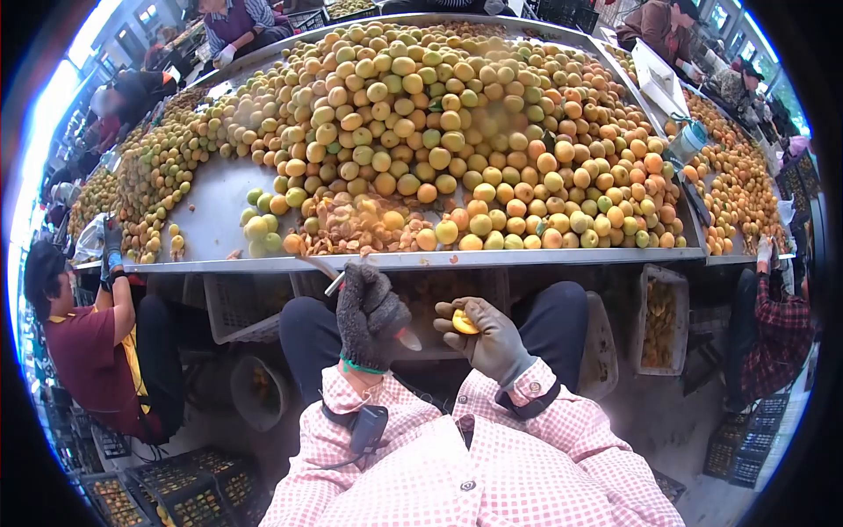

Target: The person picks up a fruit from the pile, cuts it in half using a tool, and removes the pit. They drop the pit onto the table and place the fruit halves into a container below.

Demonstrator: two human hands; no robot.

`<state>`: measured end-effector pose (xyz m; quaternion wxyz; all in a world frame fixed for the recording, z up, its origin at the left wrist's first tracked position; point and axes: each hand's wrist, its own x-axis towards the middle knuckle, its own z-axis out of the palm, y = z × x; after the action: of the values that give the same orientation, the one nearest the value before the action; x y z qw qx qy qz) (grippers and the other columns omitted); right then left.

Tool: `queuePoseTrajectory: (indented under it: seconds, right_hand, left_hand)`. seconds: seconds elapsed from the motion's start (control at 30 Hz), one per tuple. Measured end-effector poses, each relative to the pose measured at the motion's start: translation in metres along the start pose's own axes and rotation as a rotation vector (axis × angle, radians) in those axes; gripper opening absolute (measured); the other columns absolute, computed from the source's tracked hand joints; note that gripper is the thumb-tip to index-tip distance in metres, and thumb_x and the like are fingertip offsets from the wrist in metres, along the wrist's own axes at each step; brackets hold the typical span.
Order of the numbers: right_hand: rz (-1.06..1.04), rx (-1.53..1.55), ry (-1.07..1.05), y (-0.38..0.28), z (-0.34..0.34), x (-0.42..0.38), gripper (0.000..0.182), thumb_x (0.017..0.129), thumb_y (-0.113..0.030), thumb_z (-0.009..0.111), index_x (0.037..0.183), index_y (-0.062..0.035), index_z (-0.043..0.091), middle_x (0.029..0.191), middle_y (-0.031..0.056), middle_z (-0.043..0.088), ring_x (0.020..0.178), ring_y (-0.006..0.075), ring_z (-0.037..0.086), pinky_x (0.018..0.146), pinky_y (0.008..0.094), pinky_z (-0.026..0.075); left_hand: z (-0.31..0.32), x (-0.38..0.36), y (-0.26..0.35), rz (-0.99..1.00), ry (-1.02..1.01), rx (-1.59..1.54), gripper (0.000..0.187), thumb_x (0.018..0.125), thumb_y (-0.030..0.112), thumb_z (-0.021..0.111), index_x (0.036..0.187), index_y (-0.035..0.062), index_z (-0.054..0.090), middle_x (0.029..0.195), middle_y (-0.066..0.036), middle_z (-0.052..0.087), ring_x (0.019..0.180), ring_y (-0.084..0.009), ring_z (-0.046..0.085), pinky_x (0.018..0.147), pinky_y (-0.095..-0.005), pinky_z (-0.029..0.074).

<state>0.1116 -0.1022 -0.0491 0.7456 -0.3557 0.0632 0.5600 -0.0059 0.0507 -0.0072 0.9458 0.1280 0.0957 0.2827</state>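
My left hand [372, 314], in a dark grey knitted glove, is closed around a small knife. Its short blade [408, 340] points toward my other hand, and a metal end sticks out on the far side of the fist. My right hand [493, 341], in a grey-brown glove, pinches a cut yellow apricot piece [464, 322] between thumb and fingers. Blade and fruit are apart. Both hands are over my lap, just in front of the table edge [509, 258]. Beyond the edge lies a patch of apricot pits and scraps [356, 230].
A large heap of apricots [395, 114] covers much of the metal table [219, 198]. Below it stand a white crate [237, 307], a bucket [257, 393] and a bin [662, 321] with orange contents. People sit close at left [92, 351] and right [774, 334]. Black crates [198, 483] are at lower left.
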Motion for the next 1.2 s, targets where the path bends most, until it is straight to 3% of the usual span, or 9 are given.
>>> queuePoseTrajectory:
  seconds: [0.23,0.33,0.47,0.53,0.63,0.8,1.03,1.13,1.2]
  right_hand:
    - [-0.252,-0.571,0.476,0.029,-0.064,0.073,0.013,0.094,-0.017,0.056,0.101,-0.007,0.06,0.095,0.0072,0.065,0.087,0.0209,0.063,0.072,0.0324,0.051]
    - [-0.25,-1.954,0.457,0.018,-0.074,0.059,0.03,0.08,-0.024,0.064,0.098,0.0,0.064,0.103,0.02,0.065,0.094,0.0302,0.063,0.082,0.0366,0.049]
    - [-0.476,-1.415,0.401,0.069,-0.24,0.109,0.027,0.074,-0.021,0.066,0.096,-0.0058,0.068,0.104,0.0152,0.067,0.098,0.0264,0.064,0.081,0.0348,0.052]
    - [0.088,-2.267,0.318,0.025,-0.071,0.072,0.024,0.076,-0.018,0.065,0.099,-0.0103,0.069,0.107,0.0095,0.067,0.098,0.0223,0.065,0.079,0.0322,0.053]
    - [0.262,-2.436,0.181,0.047,-0.097,0.112,0.027,0.079,-0.014,0.063,0.106,-0.0122,0.068,0.111,0.0053,0.066,0.099,0.0198,0.065,0.08,0.0296,0.052]
    - [-0.528,-2.485,0.837,0.064,-0.186,0.183,0.05,0.095,-0.029,0.041,0.142,-0.0128,0.036,0.149,0.0072,0.031,0.134,0.0161,0.032,0.108,0.0313,0.029]
    - [0.2,-0.697,0.026,0.011,0.014,0.047,0.024,0.093,-0.016,0.055,0.114,-0.005,0.056,0.072,0.0048,0.056,0.071,0.0121,0.059,0.062,0.0234,0.049]
    - [0.023,-0.618,-0.177,0.001,0.083,0.058,0.027,0.096,-0.017,0.053,0.119,-0.0034,0.052,0.087,0.0036,0.06,0.066,0.0066,0.049,0.056,0.0194,0.039]
    - [-0.56,-1.014,-0.474,-0.002,0.094,0.088,0.034,0.096,-0.013,0.051,0.128,-0.0033,0.045,0.092,0.0024,0.06,0.071,0.0066,0.05,0.061,0.0196,0.042]
  left_hand:
    - [-0.019,-0.017,0.008,-0.004,0.14,-0.076,0.03,0.1,0.032,0.04,0.08,0.0131,0.051,0.056,0.005,0.028,0.038,-0.0051,0.027,0.036,-0.0229,0.026]
    - [-0.037,-0.02,0.011,-0.005,0.135,-0.101,0.03,0.1,0.033,0.04,0.085,0.0119,0.055,0.056,0.005,0.028,0.037,-0.0053,0.027,0.035,-0.0227,0.026]
    - [-0.053,-0.019,0.012,-0.037,0.153,-0.162,0.032,0.1,0.036,0.04,0.086,0.0123,0.056,0.056,0.006,0.028,0.037,-0.0054,0.027,0.034,-0.0224,0.026]
    - [-0.06,-0.017,0.011,-0.051,0.145,-0.172,0.032,0.1,0.037,0.04,0.086,0.0126,0.056,0.055,0.006,0.028,0.036,-0.0054,0.027,0.034,-0.0222,0.026]
    - [-0.066,-0.015,0.008,-0.069,0.162,-0.159,0.033,0.1,0.039,0.04,0.087,0.0132,0.057,0.055,0.006,0.028,0.036,-0.0054,0.027,0.033,-0.0221,0.026]
    - [-0.063,-0.018,0.009,-0.085,0.221,-0.02,0.034,0.1,0.04,0.039,0.085,0.0141,0.056,0.055,0.006,0.029,0.036,-0.0052,0.028,0.034,-0.0217,0.026]
    - [-0.064,-0.016,0.012,-0.097,0.311,-0.016,0.029,0.1,0.037,0.041,0.082,0.0158,0.051,0.054,0.006,0.028,0.037,-0.0052,0.029,0.034,-0.0228,0.026]
    - [-0.076,-0.015,0.009,-0.134,0.281,-0.033,0.027,0.097,0.036,0.048,0.081,0.0143,0.051,0.056,0.007,0.031,0.039,-0.0072,0.028,0.037,-0.0244,0.024]
    - [-0.075,-0.012,0.008,-0.158,0.246,-0.084,0.027,0.096,0.036,0.049,0.082,0.014,0.054,0.055,0.006,0.033,0.038,-0.0075,0.028,0.037,-0.0238,0.023]
